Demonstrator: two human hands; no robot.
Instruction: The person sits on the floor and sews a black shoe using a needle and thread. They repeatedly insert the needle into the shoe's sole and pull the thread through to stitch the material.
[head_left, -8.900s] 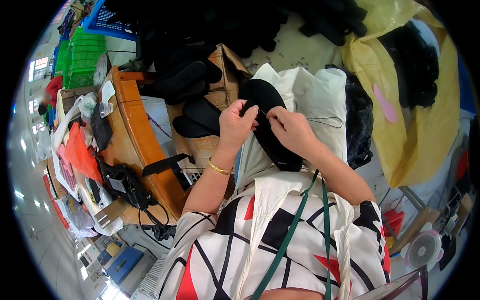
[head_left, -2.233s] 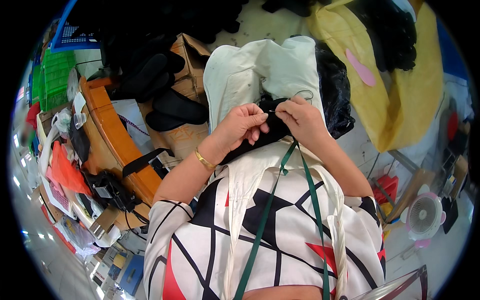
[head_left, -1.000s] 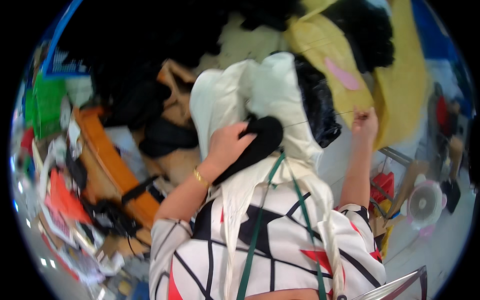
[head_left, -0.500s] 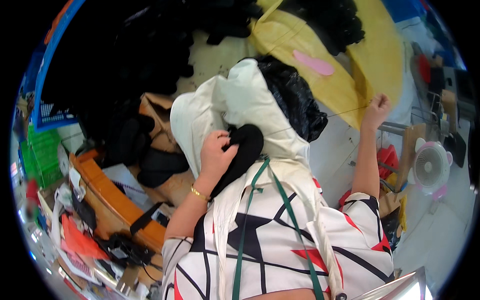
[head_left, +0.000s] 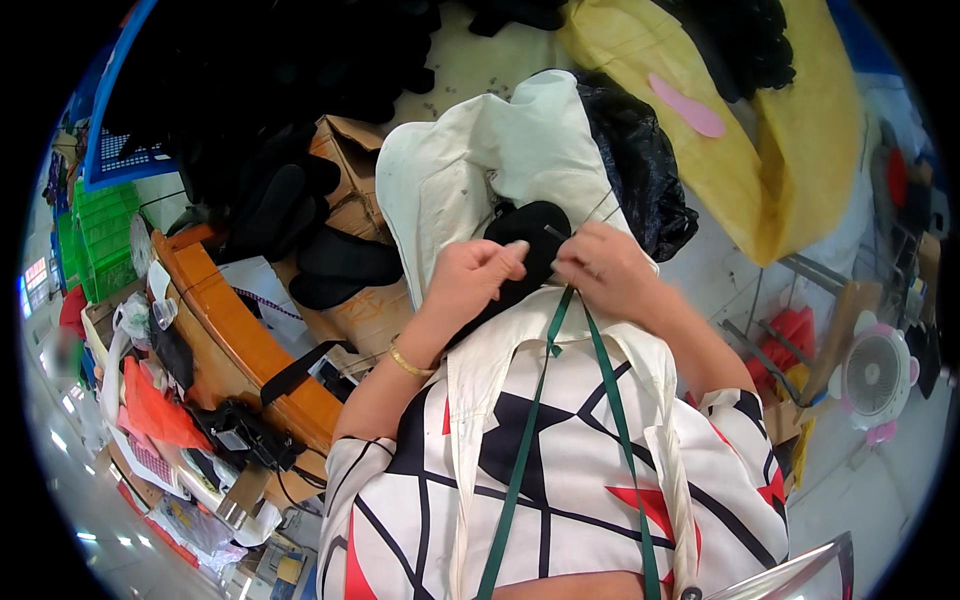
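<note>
A black insole-shaped piece point(head_left: 530, 222) lies on the white apron cloth point(head_left: 440, 150) over my lap. My left hand point(head_left: 470, 285), with a gold bracelet at the wrist, is closed on the near left part of the insole, thumb and forefinger pinched on its top face. Close by on the right, my right hand point(head_left: 605, 265) has its fingers pinched together at the insole's right edge. A thin, dark, needle-like piece point(head_left: 555, 232) sticks out from its fingertips over the insole. Fine dark thread shows near that hand, and its far end is hard to make out.
Black insoles point(head_left: 345, 265) lie on a cardboard box point(head_left: 355, 165) at left, below a large black pile. A black plastic bag point(head_left: 640, 160) sits behind the apron. Yellow sheeting point(head_left: 810, 150) bears a pink insole point(head_left: 687, 105). An orange wooden edge point(head_left: 240, 340) and a fan point(head_left: 875, 370) flank me.
My right hand has come in from far out on the right, where it held a thread stretched, to the insole. My left hand still grips the insole. The whole view has shifted somewhat.
</note>
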